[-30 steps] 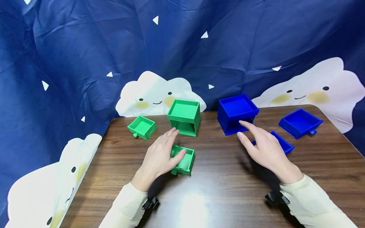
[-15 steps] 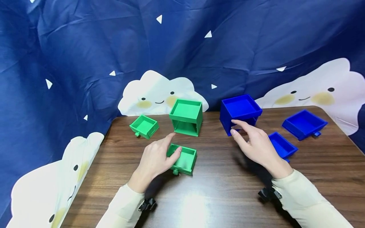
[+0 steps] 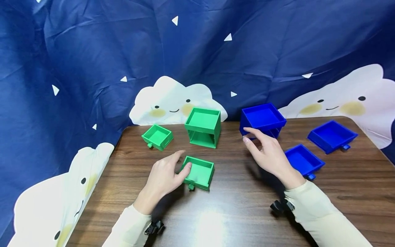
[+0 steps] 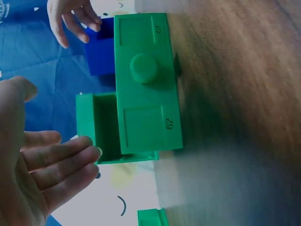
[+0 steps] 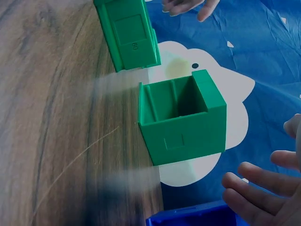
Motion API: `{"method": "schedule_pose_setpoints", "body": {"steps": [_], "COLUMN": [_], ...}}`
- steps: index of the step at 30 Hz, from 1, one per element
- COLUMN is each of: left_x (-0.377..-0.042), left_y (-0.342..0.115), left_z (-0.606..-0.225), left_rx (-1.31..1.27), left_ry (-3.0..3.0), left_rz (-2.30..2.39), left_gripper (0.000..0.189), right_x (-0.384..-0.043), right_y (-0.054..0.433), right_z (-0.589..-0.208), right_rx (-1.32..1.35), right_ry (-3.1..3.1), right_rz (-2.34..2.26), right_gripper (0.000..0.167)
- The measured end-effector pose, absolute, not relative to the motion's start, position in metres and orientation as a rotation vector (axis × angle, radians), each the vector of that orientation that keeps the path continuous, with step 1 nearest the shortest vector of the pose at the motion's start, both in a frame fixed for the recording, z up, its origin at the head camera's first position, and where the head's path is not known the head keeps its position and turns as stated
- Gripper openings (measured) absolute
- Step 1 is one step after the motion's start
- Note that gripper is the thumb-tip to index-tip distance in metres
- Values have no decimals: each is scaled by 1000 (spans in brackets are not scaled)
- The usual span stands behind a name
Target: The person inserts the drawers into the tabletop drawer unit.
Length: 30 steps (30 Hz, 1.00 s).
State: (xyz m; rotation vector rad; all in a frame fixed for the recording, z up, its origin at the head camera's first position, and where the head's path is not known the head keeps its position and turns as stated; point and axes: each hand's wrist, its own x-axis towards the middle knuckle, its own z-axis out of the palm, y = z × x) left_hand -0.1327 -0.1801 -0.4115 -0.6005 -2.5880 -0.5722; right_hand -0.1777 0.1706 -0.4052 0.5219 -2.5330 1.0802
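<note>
Left hand held over left edge of nearer green drawer, fingers loosely extended, thumb parted, nothing gripped. Drawer set on wooden table, knob turned toward person. Behind it, open-fronted green cabinet placed; second green drawer set to its left. Right hand held before blue cabinet, fingers relaxed, nothing gripped. Nearer blue drawer, farther blue drawer laid to right.

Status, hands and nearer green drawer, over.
Left hand empty, by nearer green drawer. Right hand empty, partly hiding blue cabinet in head view. Drawer on table.
</note>
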Motion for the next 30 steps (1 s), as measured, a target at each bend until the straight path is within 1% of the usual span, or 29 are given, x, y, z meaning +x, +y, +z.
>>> {"method": "schedule_pose_setpoints", "body": {"steps": [14, 30], "left_x": [-124, -111], "left_y": [-194, -206], "left_z": [-415, -424], "left_rx": [-479, -461], "left_ry": [-2703, -2705], "left_rz": [-733, -1023], "left_gripper": [42, 30], "right_x": [-197, -218], "right_y": [152, 130], "right_z": [-411, -420], "right_rx": [559, 516], "right_ry": [-2542, -2519], "right_rz": [1177, 1283], "right_gripper": [45, 43]}}
